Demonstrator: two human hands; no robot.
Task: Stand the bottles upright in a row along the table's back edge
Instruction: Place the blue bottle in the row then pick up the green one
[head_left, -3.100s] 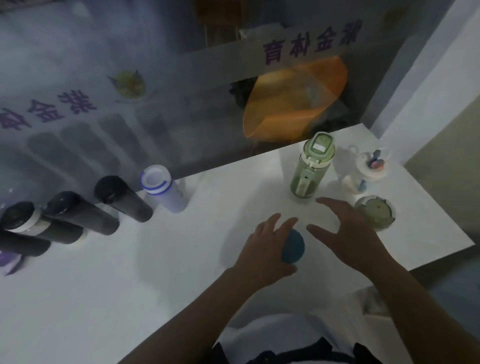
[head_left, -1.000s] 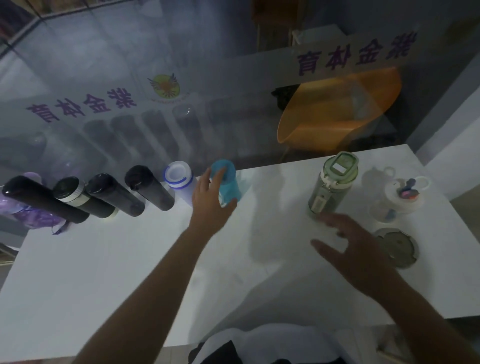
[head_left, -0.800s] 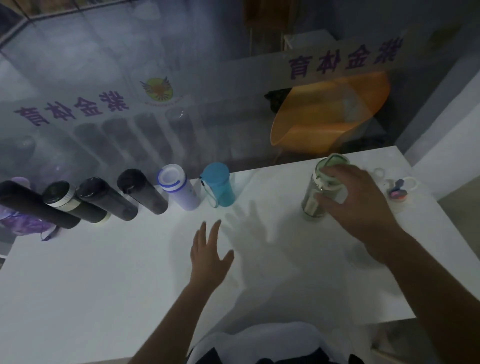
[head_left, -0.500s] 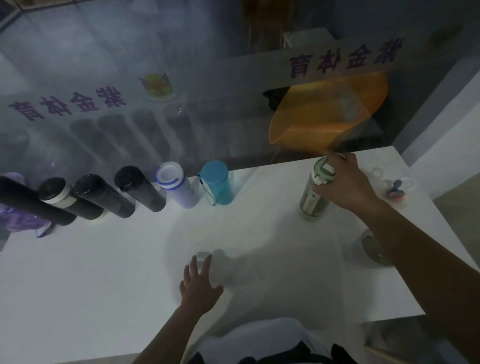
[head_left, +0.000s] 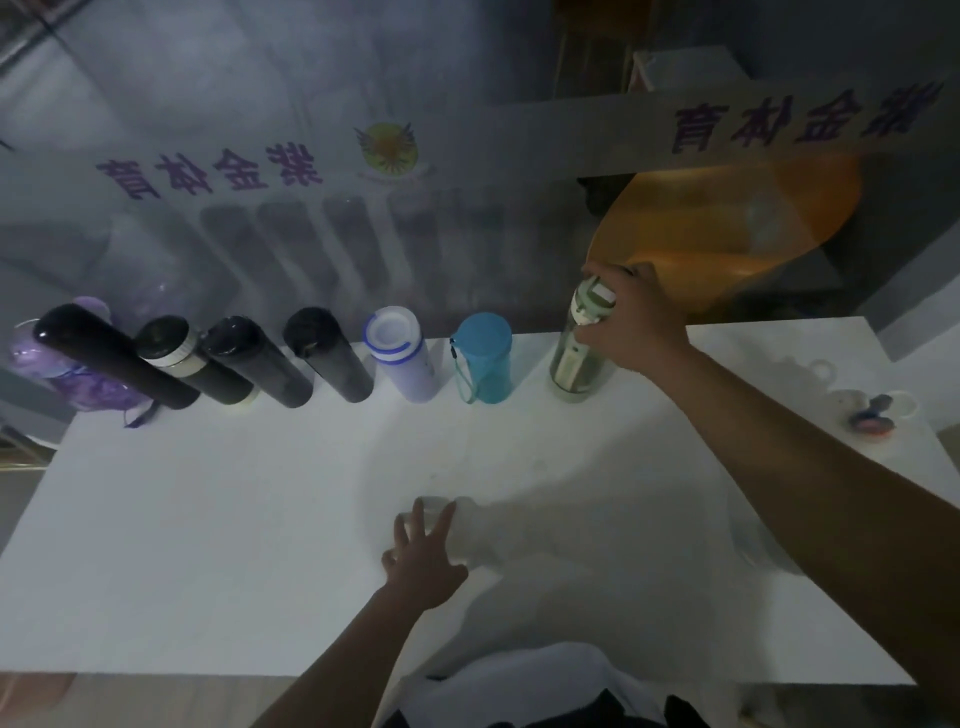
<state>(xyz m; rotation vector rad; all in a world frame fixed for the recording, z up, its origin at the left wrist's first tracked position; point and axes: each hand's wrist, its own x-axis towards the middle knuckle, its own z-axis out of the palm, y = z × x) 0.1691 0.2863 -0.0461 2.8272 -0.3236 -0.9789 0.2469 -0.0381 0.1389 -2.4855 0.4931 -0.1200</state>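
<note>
seven bottles are standing along the back edge of the surface (head_left: 208, 519), and the right hand (head_left: 636, 325) is gripping the green bottle (head_left: 582, 353) by its cap, fingers (head_left: 605, 270) closed around the top, just right of the blue bottle (head_left: 483, 364). the left hand (head_left: 423, 564) is resting flat, fingers spread, grasping nothing. this looks like the placing step; next it likely needs closing the gap, then releasing.
</note>
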